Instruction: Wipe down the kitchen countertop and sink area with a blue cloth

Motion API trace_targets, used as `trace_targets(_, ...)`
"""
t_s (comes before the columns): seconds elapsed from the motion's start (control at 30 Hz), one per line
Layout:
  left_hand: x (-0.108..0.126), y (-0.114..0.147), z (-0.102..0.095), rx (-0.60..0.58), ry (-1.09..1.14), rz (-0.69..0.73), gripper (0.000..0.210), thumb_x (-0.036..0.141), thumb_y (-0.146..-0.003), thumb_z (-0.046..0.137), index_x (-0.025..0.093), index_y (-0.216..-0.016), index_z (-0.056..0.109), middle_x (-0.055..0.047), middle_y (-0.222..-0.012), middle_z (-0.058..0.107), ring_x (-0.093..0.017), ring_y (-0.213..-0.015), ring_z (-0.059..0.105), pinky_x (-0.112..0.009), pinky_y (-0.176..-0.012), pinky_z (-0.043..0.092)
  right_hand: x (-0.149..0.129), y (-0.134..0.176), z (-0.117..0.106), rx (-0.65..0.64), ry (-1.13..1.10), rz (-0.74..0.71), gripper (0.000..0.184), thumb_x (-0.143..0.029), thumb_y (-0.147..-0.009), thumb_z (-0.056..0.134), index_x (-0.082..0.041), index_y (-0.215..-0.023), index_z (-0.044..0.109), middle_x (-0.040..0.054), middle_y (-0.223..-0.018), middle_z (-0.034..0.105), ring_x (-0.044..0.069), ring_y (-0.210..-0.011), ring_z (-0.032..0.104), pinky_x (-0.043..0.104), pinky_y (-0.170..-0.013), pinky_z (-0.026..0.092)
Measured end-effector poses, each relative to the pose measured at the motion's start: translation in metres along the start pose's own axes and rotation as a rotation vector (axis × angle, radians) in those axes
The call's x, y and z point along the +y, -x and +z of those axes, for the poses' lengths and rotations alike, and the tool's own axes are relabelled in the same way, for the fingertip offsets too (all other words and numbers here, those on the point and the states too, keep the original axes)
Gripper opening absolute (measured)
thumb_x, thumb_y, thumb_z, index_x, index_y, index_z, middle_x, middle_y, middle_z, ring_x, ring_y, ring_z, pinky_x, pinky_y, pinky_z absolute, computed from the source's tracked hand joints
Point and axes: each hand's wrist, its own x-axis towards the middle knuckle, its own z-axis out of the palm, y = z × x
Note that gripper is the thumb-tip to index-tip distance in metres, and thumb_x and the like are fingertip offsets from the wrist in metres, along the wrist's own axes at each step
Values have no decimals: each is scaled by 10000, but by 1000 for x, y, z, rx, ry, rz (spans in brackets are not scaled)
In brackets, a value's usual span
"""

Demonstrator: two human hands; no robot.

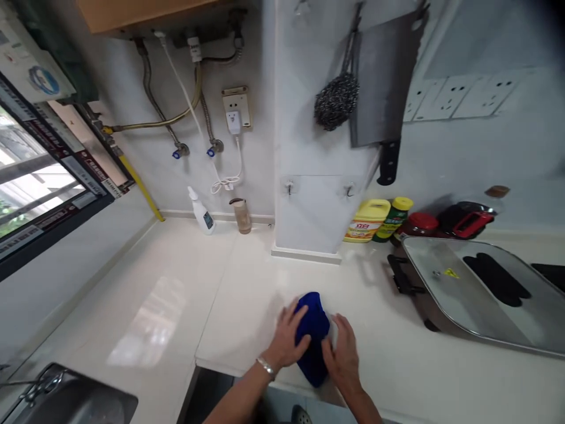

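Note:
A dark blue cloth lies bunched on the white counter close to its front edge, its lower end reaching that edge. From the left side, my left hand grips it, with the fingers over its upper part and the thumb across its middle. A silvery bracelet circles that wrist. My right hand is at the cloth's right side, thumb against its edge and fingers curved forward. A small pale patch shows between the cloth and the right fingers; I cannot make out what it is.
An electric pan with a glass lid stands on the right. Behind it are a yellow detergent jug and other containers. A spray bottle and a brownish cup stand at the back wall. A cleaver hangs above; a sink is lower left.

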Motion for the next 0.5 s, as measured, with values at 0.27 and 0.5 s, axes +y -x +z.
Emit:
trace_targets(0.27,-102,113,-106,407,-424,-721,641,409,-968,239,81,-1482,436,-218,-1589,398,-324,-1562,184,-569,-1253,205,-41,-18,47,-372,262,-130,557,-444,-934,545,-281,-1466,512,117,-1648,272,482,-1493,167,756,-1152,175)
trace_targets(0.5,-118,173,-116,388,-620,-906,729,580,-950,149,191,-1511,408,-210,-1576,379,-454,-1436,324,-697,-1089,330,27,25,-33,-312,420,-32,588,-441,-939,542,-274,-1499,480,80,-1656,270,428,-1501,192,678,-1185,223)
